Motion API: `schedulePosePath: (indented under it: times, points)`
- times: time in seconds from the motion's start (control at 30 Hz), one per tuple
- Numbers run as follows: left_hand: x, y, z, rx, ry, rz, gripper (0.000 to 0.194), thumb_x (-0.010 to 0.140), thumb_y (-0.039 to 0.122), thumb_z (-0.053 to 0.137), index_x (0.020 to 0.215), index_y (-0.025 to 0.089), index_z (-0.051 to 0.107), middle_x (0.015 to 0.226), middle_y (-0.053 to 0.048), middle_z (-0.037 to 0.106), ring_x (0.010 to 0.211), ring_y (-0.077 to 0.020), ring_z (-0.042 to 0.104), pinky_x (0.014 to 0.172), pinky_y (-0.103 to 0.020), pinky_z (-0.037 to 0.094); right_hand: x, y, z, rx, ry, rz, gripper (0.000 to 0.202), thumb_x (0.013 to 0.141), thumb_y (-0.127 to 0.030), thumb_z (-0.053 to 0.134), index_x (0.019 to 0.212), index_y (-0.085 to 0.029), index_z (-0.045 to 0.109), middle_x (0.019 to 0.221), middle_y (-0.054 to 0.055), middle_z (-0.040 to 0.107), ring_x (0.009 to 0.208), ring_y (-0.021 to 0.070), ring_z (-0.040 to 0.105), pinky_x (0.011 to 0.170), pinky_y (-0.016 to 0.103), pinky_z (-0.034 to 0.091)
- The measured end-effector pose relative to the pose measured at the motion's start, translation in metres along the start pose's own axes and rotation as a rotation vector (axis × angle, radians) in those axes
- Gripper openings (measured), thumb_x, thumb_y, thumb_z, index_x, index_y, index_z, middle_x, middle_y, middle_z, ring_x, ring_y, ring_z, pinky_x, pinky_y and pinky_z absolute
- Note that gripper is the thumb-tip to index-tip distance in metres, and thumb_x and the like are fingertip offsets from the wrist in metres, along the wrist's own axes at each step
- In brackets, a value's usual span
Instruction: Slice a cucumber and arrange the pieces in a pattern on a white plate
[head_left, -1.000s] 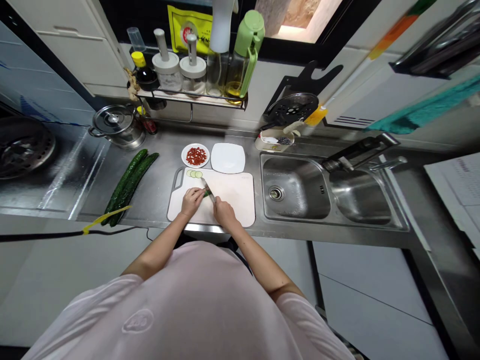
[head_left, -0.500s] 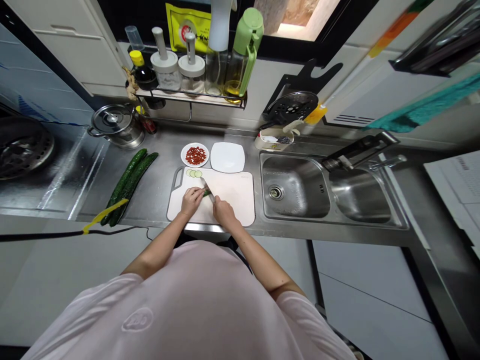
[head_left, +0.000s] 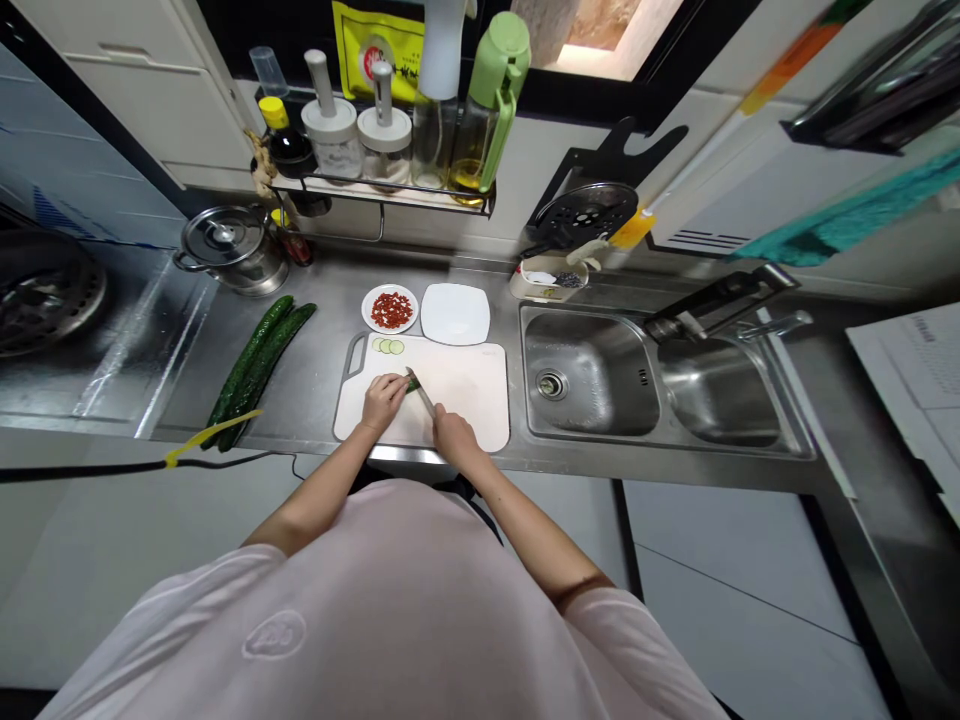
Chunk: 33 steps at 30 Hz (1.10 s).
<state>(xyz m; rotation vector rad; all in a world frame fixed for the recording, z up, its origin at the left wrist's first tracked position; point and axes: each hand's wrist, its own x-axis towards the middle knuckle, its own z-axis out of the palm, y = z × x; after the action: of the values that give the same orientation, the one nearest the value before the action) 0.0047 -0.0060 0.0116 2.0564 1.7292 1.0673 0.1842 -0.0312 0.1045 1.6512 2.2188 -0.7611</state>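
Note:
My right hand (head_left: 454, 437) is wrapped round the handle of a knife (head_left: 421, 391), whose blade points up and left over the white cutting board (head_left: 476, 395). The blade's tip is beside a small green cucumber piece (head_left: 412, 383). My left hand (head_left: 384, 402) is closed on that piece, mostly covering it. Several pale cucumber slices (head_left: 387, 346) lie at the board's upper left. Behind the board are a plate of chopped red pieces (head_left: 391, 310) and a white square plate (head_left: 455, 314).
Whole cucumbers (head_left: 259, 370) lie left of the board, with a steel pot (head_left: 234, 250) behind them. A double sink (head_left: 592, 375) is on the right. Bottles and jars stand on a rack (head_left: 382, 190) above the counter. A yellow strap (head_left: 217, 432) crosses the lower left.
My right hand and the knife have moved slightly right and toward me, so the blade's tip is lower and nearer the cucumber piece. My left hand has stayed nearly still.

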Motion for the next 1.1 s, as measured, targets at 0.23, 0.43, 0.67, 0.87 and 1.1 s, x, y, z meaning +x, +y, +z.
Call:
schedulePosePath:
  times: [0.23, 0.43, 0.67, 0.87, 1.1]
  points:
    - [0.000, -0.002, 0.001, 0.001, 0.025, 0.037, 0.023, 0.089, 0.028, 0.046, 0.100, 0.021, 0.065, 0.098, -0.007, 0.063, 0.091, -0.0176, 0.057, 0.084, -0.035, 0.045, -0.005, 0.005, 0.001, -0.009, -0.022, -0.007, 0.021, 0.092, -0.018, 0.033, 0.112, -0.016, 0.041, 0.088, 0.011, 0.063, 0.082, 0.0221, 0.061, 0.067, 0.028, 0.041]
    - [-0.001, -0.002, 0.002, -0.001, 0.033, 0.042, 0.022, 0.089, 0.028, 0.047, 0.100, 0.022, 0.065, 0.098, -0.006, 0.064, 0.091, -0.0169, 0.057, 0.083, -0.034, 0.045, 0.001, 0.004, 0.000, -0.008, -0.017, -0.018, 0.021, 0.093, -0.019, 0.032, 0.112, -0.016, 0.041, 0.091, 0.011, 0.063, 0.083, 0.0220, 0.061, 0.068, 0.029, 0.041]
    - [-0.001, -0.002, 0.003, -0.006, 0.027, 0.042, 0.022, 0.089, 0.028, 0.046, 0.100, 0.022, 0.065, 0.099, -0.006, 0.064, 0.092, -0.0172, 0.057, 0.083, -0.034, 0.045, 0.007, 0.002, 0.000, -0.013, 0.007, -0.032, 0.023, 0.091, -0.016, 0.034, 0.113, -0.016, 0.040, 0.090, 0.012, 0.063, 0.084, 0.0225, 0.061, 0.068, 0.030, 0.042]
    - [0.000, -0.002, 0.003, -0.009, 0.029, 0.039, 0.024, 0.090, 0.029, 0.045, 0.101, 0.022, 0.065, 0.098, -0.007, 0.064, 0.092, -0.0177, 0.057, 0.083, -0.035, 0.045, 0.012, -0.001, -0.002, -0.024, 0.021, -0.042, 0.022, 0.088, -0.012, 0.035, 0.110, -0.016, 0.041, 0.090, 0.011, 0.062, 0.083, 0.0222, 0.062, 0.068, 0.029, 0.043]
    - [-0.001, -0.003, 0.003, -0.007, 0.030, 0.043, 0.022, 0.089, 0.028, 0.046, 0.100, 0.022, 0.065, 0.099, -0.006, 0.064, 0.093, -0.0177, 0.057, 0.083, -0.034, 0.045, 0.021, -0.008, -0.007, -0.012, 0.026, -0.040, 0.024, 0.087, -0.008, 0.034, 0.109, -0.015, 0.042, 0.093, 0.012, 0.062, 0.086, 0.0213, 0.061, 0.071, 0.029, 0.043]
